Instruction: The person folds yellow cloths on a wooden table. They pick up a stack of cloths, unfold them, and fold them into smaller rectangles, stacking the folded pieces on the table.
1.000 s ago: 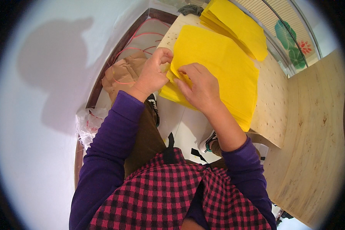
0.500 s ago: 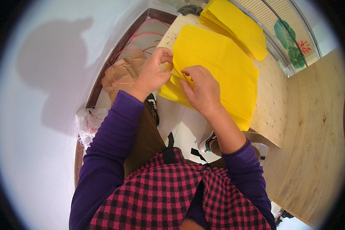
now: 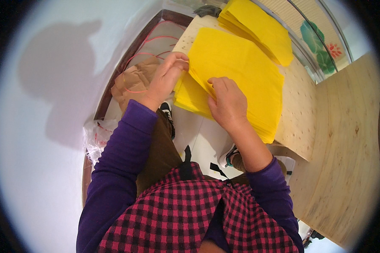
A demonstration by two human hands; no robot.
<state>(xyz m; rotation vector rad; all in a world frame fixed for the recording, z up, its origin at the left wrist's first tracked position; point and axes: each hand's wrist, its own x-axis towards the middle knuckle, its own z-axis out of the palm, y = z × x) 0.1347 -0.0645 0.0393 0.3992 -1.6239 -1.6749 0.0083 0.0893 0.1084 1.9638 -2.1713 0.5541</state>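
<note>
A stack of yellow cloth-like sheets (image 3: 240,71) lies on a pale wooden board, its near edge hanging over the side. At the stack's left corner, my left hand (image 3: 168,76) has its fingers bent round the edge of the top sheets, pinching them. My right hand (image 3: 229,101) is curled further along that same near edge, thumb and fingers closed on the lifted edge of the upper sheets. Below the lifted edge, more yellow layers show between my two hands. The exact number of sheets pinched is hidden.
Behind lies a second folded yellow stack (image 3: 261,31) on the wooden board (image 3: 297,114). A tall wooden panel (image 3: 337,160) stands at the right. Brown paper (image 3: 135,80), a clear plastic bag (image 3: 99,135) and pink strapping lie on the floor beside the left wall.
My right hand has shifted a little right and nearer along the edge, its thumb and fingers now closer together. My left hand has moved slightly left, staying at the corner.
</note>
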